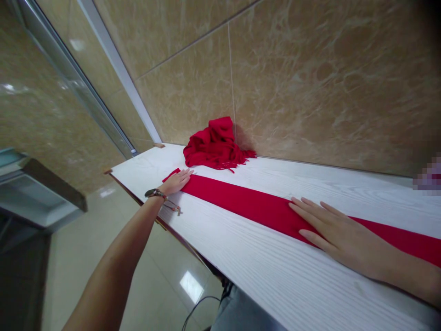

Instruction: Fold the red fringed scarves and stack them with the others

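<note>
A long red scarf, folded into a narrow strip, lies flat along the white table. My left hand rests flat near the strip's far left end, fingers stretched out over the cloth. A watch and a beaded bracelet circle that wrist. Farther right, my right hand lies palm down on the strip with its fingers spread. The strip continues past it and out of the picture at the right edge.
Against the tiled wall a crumpled red fringed scarf sits in a heap at the back of the table. A dark-framed piece of furniture stands on the glossy floor at left. A cable hangs below the front edge.
</note>
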Action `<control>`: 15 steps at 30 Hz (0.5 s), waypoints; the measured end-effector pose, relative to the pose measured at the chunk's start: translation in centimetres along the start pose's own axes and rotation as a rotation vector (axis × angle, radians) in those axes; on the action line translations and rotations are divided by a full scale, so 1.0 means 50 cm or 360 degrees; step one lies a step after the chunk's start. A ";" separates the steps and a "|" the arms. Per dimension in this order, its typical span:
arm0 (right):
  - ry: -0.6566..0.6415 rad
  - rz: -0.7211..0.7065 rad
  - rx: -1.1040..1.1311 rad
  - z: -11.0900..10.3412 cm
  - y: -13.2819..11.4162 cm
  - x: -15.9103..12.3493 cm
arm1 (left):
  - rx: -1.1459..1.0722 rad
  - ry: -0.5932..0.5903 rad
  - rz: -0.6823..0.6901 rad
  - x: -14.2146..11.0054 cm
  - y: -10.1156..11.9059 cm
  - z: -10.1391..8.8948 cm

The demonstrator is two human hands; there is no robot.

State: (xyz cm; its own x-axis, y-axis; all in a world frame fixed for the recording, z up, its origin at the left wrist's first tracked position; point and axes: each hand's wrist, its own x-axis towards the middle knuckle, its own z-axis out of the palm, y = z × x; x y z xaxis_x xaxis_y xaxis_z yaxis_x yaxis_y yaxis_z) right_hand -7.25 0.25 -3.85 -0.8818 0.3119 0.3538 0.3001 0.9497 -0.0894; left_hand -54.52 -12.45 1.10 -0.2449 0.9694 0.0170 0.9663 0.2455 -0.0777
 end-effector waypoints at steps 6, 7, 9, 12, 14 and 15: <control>-0.0018 -0.0070 0.0044 -0.010 0.003 -0.004 | -0.0102 -0.0004 -0.0215 0.005 -0.067 0.000; -0.0025 -0.0075 0.0047 -0.010 0.004 -0.006 | -0.0123 0.0005 -0.0253 0.006 -0.073 0.001; -0.0035 -0.0087 0.0044 -0.008 0.007 -0.005 | -0.0153 0.0034 -0.0329 0.008 -0.083 0.002; 0.0000 -0.0095 0.0034 -0.010 0.002 0.014 | -0.0184 0.0120 -0.0457 0.014 -0.090 -0.003; 0.0012 -0.0091 0.0037 -0.019 -0.012 0.047 | -0.0208 0.0190 -0.0593 0.016 -0.093 -0.014; -0.0001 -0.0093 0.0040 -0.024 -0.023 0.069 | -0.0225 0.0219 -0.0666 0.015 -0.094 -0.021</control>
State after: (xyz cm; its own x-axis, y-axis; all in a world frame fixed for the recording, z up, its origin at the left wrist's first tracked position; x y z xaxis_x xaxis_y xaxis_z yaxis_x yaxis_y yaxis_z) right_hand -10.18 0.21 -1.39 -0.8976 0.2562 0.3587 0.2390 0.9666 -0.0922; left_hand -59.15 -12.88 2.55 -0.6128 0.7757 0.1508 0.7901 0.6047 0.1004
